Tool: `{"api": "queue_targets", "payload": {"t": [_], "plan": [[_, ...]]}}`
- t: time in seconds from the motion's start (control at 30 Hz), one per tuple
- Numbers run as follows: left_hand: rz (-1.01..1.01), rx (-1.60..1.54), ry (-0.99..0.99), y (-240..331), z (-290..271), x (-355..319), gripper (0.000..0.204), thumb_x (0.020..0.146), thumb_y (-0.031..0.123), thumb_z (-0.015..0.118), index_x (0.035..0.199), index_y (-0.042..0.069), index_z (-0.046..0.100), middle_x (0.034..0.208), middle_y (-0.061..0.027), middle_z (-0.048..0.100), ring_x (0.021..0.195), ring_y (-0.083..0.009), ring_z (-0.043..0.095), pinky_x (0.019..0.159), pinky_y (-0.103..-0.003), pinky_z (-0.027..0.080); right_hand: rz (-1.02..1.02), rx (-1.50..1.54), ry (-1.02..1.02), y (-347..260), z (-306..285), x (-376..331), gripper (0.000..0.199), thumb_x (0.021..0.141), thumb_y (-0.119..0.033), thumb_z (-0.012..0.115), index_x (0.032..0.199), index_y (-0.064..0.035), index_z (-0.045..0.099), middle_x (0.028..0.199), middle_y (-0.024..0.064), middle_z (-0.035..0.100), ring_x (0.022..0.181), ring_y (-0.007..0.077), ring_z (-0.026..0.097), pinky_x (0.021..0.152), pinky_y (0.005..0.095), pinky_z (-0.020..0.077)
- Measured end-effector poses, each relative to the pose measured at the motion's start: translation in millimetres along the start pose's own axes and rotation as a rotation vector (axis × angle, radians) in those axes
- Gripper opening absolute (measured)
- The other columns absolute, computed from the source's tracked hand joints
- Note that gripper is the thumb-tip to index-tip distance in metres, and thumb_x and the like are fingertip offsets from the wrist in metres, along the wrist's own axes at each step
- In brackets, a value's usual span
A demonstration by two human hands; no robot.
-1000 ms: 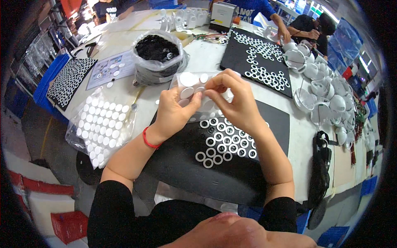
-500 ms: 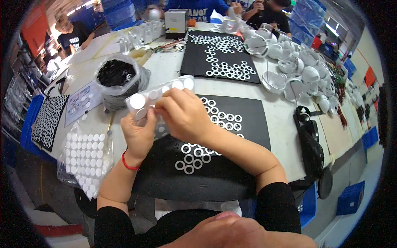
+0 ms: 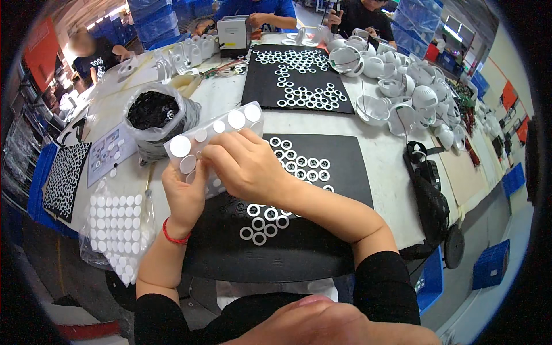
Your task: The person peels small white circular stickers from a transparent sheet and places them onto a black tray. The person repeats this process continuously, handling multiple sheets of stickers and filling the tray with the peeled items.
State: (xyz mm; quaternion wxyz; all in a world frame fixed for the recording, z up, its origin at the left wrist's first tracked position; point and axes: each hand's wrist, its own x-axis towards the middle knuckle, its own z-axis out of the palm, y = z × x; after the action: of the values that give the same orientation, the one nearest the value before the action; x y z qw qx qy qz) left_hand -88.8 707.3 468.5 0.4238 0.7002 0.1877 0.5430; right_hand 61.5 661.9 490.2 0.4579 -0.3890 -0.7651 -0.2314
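Observation:
A clear sheet of round white stickers of larger and smaller sizes is tilted up over the black foam mat. My left hand is closed on its lower left edge, with a red cord around that wrist. Across the sheet's middle lies my right hand, its fingertips pinched close to my left thumb. What is in that pinch, if anything, is hidden. On the near black mat lie several white rings with dark centres, partly covered by my right forearm.
Left of the sheet stands a plastic bag of black parts. Nearer lies a bag of white sticker sheets. A second ring-covered black mat lies farther back, beside piled white domed housings. Black straps hang at the right edge. People sit opposite.
The view has shifted slightly. Both hands remain at the sticker sheet, with my right fingers still pinched near my left thumb. The people across the table have changed pose.

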Motion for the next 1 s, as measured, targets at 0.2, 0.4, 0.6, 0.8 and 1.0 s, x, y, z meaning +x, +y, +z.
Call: {"api": "queue_targets", "payload": {"t": [0.2, 0.4, 0.6, 0.8, 1.0], "plan": [[-0.005, 0.027, 0.015, -3, -2, -1, 0.025, 0.092, 0.003, 0.055, 0.116, -0.005, 0.055, 0.106, -0.0069, 0.062, 0.095, -0.0120, 0.058, 0.082, -0.026, 0.047, -0.020, -0.003, 0.039, 0, 0, 0, 0.022, 0.073, -0.013, 0.058, 0.093, -0.0034, 0.058, 0.089, 0.0066, 0.058, 0.078, 0.0216, 0.057, 0.068, 0.0324, 0.0427], [-0.026, -0.058, 0.080, -4, 1, -2, 0.025, 0.093, 0.001, 0.052, 0.117, -0.005, 0.054, 0.107, -0.0082, 0.062, 0.096, -0.0124, 0.059, 0.083, -0.026, 0.047, -0.107, -0.046, 0.060, -1, 3, -3, 0.027, 0.071, -0.015, 0.059, 0.095, -0.0018, 0.061, 0.090, 0.0064, 0.058, 0.078, 0.0200, 0.057, 0.068, 0.0320, 0.0424], [0.040, -0.020, 0.051, 1, 1, -3, 0.021, 0.094, 0.002, 0.051, 0.113, -0.005, 0.054, 0.106, -0.0089, 0.061, 0.096, -0.0129, 0.059, 0.080, -0.027, 0.048, -0.137, -0.064, 0.064, -2, 1, -5, 0.029, 0.071, -0.015, 0.058, 0.096, -0.0009, 0.061, 0.091, 0.0066, 0.058, 0.078, 0.0194, 0.057, 0.068, 0.0313, 0.0426], [-0.235, -0.539, 0.055, 6, -5, -4, 0.026, 0.091, 0.006, 0.051, 0.116, -0.001, 0.053, 0.108, -0.0090, 0.061, 0.098, -0.0177, 0.061, 0.081, -0.031, 0.052, -0.177, -0.117, 0.044, -2, 0, -1, 0.029, 0.070, -0.017, 0.059, 0.094, -0.0018, 0.060, 0.095, 0.0069, 0.057, 0.081, 0.0198, 0.055, 0.070, 0.0320, 0.0434], [-0.342, -0.520, 0.072, 10, -3, 5, 0.027, 0.090, 0.008, 0.053, 0.116, 0.000, 0.054, 0.107, -0.0082, 0.062, 0.095, -0.0176, 0.063, 0.079, -0.030, 0.054, -0.270, -0.193, 0.019, 0, 1, -2, 0.028, 0.068, -0.018, 0.058, 0.092, -0.0030, 0.060, 0.095, 0.0069, 0.057, 0.085, 0.0200, 0.055, 0.070, 0.0314, 0.0443]]}}
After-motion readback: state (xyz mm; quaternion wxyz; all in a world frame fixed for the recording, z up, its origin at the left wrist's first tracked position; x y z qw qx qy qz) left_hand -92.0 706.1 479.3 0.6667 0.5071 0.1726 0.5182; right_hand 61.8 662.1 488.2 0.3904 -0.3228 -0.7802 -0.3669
